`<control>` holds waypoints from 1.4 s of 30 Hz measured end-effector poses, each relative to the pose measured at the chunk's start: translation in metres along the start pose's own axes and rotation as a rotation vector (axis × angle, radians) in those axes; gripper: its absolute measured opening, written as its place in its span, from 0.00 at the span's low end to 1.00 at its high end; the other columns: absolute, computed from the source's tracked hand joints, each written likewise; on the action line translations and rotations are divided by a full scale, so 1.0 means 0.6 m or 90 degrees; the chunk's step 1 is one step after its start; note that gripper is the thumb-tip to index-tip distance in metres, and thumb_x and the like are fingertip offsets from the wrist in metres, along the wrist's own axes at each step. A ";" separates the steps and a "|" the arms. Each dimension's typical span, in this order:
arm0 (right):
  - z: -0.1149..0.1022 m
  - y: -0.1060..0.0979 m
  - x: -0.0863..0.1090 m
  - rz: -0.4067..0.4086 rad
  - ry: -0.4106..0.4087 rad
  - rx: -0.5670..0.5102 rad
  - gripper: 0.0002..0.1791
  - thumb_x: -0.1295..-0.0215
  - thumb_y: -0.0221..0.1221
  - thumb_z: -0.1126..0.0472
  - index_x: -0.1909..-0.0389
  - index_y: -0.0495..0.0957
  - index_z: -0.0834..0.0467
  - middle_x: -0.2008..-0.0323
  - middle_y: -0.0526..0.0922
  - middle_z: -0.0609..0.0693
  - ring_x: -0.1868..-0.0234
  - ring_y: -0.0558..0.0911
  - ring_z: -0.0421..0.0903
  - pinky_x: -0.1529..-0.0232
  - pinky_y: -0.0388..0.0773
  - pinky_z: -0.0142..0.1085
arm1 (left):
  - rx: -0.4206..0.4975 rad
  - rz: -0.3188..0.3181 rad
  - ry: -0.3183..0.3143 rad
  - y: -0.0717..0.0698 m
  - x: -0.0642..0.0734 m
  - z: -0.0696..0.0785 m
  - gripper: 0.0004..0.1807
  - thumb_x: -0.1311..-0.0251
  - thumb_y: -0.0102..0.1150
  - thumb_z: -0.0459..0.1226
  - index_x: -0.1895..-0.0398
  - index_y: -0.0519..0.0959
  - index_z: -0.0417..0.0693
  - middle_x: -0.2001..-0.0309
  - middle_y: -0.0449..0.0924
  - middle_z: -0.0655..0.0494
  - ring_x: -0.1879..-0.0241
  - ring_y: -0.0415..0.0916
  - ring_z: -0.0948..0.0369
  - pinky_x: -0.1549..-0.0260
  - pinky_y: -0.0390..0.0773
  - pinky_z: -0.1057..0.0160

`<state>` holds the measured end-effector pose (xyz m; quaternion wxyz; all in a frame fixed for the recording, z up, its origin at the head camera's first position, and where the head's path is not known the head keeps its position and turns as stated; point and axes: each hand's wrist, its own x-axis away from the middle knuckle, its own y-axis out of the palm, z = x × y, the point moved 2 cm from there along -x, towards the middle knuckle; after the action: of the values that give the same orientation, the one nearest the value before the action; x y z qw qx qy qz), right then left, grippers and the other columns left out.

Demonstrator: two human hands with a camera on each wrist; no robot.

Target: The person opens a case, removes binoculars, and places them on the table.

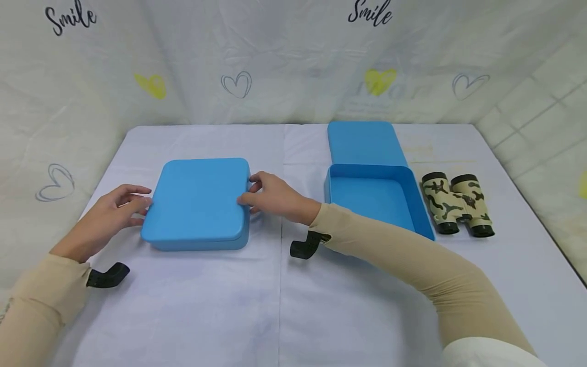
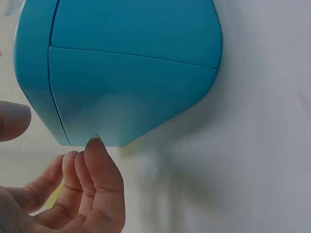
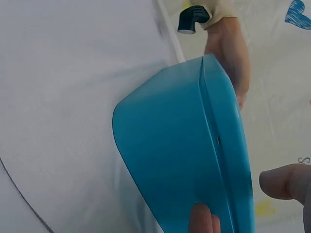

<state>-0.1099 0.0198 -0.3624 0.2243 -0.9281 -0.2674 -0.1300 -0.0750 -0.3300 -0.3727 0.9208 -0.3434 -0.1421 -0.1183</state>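
Observation:
A closed blue box (image 1: 197, 199) with rounded corners lies on the left half of the white-covered table. Beside its left side is my left hand (image 1: 112, 214), its fingers loosely bent; the left wrist view shows the thumb (image 2: 13, 121) apart from the lid. At the box's right side is my right hand (image 1: 277, 196), thumb over the lid's edge in the head view. The right wrist view shows that thumb (image 3: 284, 182) slightly off the lid (image 3: 228, 131), with fingertips (image 3: 200, 218) against or close to the side wall; contact is unclear.
An open blue box (image 1: 373, 193) stands to the right, its lid (image 1: 364, 142) spread behind it, partly hidden by my right forearm. Camouflage-patterned binoculars (image 1: 458, 204) lie to its right. A printed white curtain (image 1: 293, 51) hangs behind the table.

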 end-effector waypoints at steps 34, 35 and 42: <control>-0.011 0.006 -0.001 0.035 0.039 -0.160 0.33 0.33 0.65 0.66 0.31 0.62 0.61 0.47 0.77 0.57 0.56 0.88 0.51 0.39 0.83 0.45 | -0.066 -0.064 -0.062 -0.019 -0.030 0.053 0.40 0.25 0.52 0.54 0.25 0.59 0.33 0.32 0.69 0.29 0.48 0.81 0.54 0.50 0.88 0.57; -0.011 0.006 -0.001 0.036 0.041 -0.160 0.33 0.33 0.65 0.66 0.31 0.62 0.61 0.48 0.77 0.57 0.57 0.88 0.51 0.39 0.83 0.45 | -0.067 -0.064 -0.063 -0.020 -0.030 0.054 0.39 0.25 0.52 0.54 0.25 0.60 0.33 0.32 0.69 0.29 0.49 0.81 0.55 0.51 0.88 0.57; -0.017 0.010 0.000 0.040 0.051 -0.177 0.34 0.35 0.66 0.68 0.31 0.62 0.62 0.48 0.77 0.57 0.58 0.87 0.51 0.43 0.85 0.41 | -0.077 -0.063 -0.068 -0.024 -0.033 0.063 0.38 0.25 0.54 0.52 0.28 0.63 0.29 0.34 0.71 0.29 0.54 0.82 0.61 0.52 0.88 0.58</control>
<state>-0.1079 0.0104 -0.3555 0.1082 -0.9521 -0.2084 -0.1958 -0.1049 -0.3133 -0.3433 0.8825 -0.3967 -0.2005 -0.1535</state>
